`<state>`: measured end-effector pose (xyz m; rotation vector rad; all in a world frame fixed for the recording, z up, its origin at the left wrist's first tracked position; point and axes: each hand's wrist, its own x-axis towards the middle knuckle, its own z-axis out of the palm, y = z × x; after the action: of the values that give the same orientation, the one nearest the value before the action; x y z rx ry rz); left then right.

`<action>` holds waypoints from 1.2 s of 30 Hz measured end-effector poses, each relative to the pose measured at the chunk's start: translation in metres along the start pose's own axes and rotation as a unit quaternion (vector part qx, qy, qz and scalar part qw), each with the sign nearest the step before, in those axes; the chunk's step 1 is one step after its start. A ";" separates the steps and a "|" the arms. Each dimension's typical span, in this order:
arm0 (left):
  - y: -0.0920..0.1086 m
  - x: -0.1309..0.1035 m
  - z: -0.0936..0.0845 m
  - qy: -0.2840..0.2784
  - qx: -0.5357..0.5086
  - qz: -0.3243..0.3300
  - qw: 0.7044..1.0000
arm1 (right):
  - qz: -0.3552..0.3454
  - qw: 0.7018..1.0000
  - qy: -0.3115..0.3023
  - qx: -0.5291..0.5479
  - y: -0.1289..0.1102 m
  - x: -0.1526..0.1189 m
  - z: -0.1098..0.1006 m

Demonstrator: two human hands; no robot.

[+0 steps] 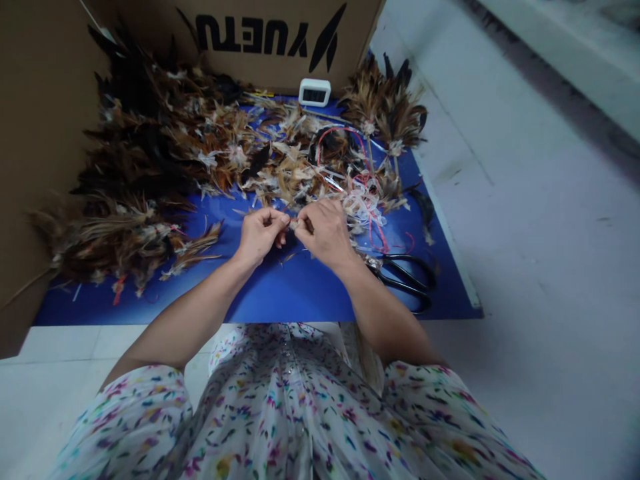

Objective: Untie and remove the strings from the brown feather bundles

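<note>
My left hand (263,235) and my right hand (325,230) meet over the blue table (290,293), fingertips pinched close together. Between them is a small pale tuft (293,225), which looks like a feather base, with a bit of red at my left fingertips. My right fingers are closed on the tuft. What my left fingers pinch is too small to name. Loose brown feathers (287,170) lie just beyond both hands. Right of my right hand is a tangle of clear and red string (364,200), and black-handled scissors (407,277) lie partly beside my right forearm.
Piled brown and black feathers (150,140) cover the table's left and back. A feather bundle (383,110) lies at the back right. A white digital timer (315,93) stands before a cardboard box (280,63); another cardboard panel (40,133) rises at left.
</note>
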<state>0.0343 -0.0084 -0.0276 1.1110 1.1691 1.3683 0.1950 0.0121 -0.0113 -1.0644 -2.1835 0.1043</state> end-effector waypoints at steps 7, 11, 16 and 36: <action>0.002 0.001 -0.002 -0.023 -0.060 -0.038 0.997 | 0.073 0.991 -0.014 0.116 0.002 0.002 0.000; 0.007 0.001 -0.004 -0.043 -0.055 -0.038 0.997 | 0.133 0.972 -0.036 0.192 0.000 0.005 -0.005; 0.010 0.002 -0.005 -0.049 -0.026 -0.012 0.998 | 0.141 0.965 -0.032 0.218 -0.002 0.006 -0.008; 0.005 0.004 -0.007 -0.020 0.020 0.026 0.999 | 0.133 0.974 0.001 0.183 -0.003 0.006 -0.011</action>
<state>0.0268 -0.0058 -0.0233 1.1999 1.1499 1.3607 0.1972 0.0123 0.0010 -1.1294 -1.9098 0.6022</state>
